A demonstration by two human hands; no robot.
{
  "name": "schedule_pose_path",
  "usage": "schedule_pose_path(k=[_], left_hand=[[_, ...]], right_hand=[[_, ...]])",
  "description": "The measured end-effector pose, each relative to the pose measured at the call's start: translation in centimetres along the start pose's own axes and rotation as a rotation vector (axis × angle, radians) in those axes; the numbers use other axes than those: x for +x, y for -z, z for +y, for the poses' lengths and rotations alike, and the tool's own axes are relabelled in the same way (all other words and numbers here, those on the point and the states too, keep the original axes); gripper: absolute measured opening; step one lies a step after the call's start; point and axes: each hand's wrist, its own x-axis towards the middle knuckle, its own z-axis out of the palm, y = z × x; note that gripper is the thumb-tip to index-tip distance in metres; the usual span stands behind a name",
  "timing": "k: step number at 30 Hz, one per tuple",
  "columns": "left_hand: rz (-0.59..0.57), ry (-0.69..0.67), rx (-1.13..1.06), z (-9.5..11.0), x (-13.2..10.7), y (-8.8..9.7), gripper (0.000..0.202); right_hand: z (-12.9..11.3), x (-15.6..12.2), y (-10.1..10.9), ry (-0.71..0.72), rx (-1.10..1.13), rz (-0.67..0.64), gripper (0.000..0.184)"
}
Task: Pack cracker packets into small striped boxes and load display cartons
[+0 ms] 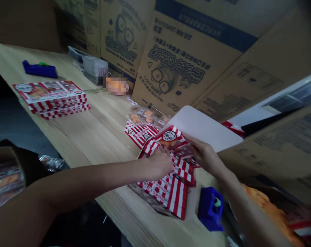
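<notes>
Bare left forearm coming in from the lower left, and its left hand (159,165) sits knuckles up over the striped cartons (168,197), fingertips hidden, so I cannot tell its grip. Those cartons lie bunched at the near edge of the table, their long axis slanting from upper left to lower right. Across to the right hand (202,151), narrow now, holding a red-and-white printed carton (170,136) by its right side; it slants the same way, cartoon face at the upper-left end, printed panel toward the camera. Just beyond, clear packets (147,116) of orange pieces, and a white rounded panel (209,127). Pale wooden table (104,118) underneath, a blue tape dispenser (210,210) near the right forearm, another dispenser (39,69) at far left, behind a carton stack (52,97). Big brown cardboard boxes (171,73) wall off the back; dim light all round.
</notes>
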Motion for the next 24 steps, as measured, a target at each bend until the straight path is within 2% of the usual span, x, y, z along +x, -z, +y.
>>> schedule_pose_path(k=[1, 4, 6, 9, 12, 15, 19, 21, 24], left_hand=[[0.007, 0.030, 0.008, 0.1, -0.1, -0.7, 0.044], [0.131, 0.094, -0.025, 0.5, -1.0, -3.0, 0.076], [0.170, 0.099, -0.043, 0.7, -1.3, -3.8, 0.076], [0.107, 0.101, -0.059, 0.8, -1.1, -3.4, 0.072], [0.038, 0.083, -0.081, 0.5, -0.3, -2.0, 0.072], [0.047, 0.064, -0.127, -0.3, 0.3, -1.0, 0.071], [0.036, 0.092, -0.144, -0.8, 0.4, -1.0, 0.070], [-0.019, 0.088, -0.186, -0.9, 0.2, -1.1, 0.072], [-0.119, 0.087, -0.243, -1.0, 0.0, -0.9, 0.088]], right_hand=[[0.0, 0.0, 0.2, 0.005, -0.004, 0.024, 0.047], [-0.1, -0.5, 1.5, 0.025, -0.001, 0.179, 0.046], [-0.4, -1.0, 2.6, 0.014, 0.008, 0.308, 0.046], [-1.0, -1.5, 4.0, 0.009, 0.016, 0.412, 0.046], [-1.7, -1.8, 4.5, 0.048, -0.021, 0.425, 0.047], [-2.0, -2.0, 4.1, 0.087, -0.066, 0.427, 0.048], [-1.7, -2.3, 3.2, 0.071, -0.052, 0.352, 0.050], [-1.4, -2.2, 2.8, 0.063, -0.042, 0.301, 0.049], [-1.0, -1.7, 2.5, 0.024, -0.016, 0.250, 0.048]])
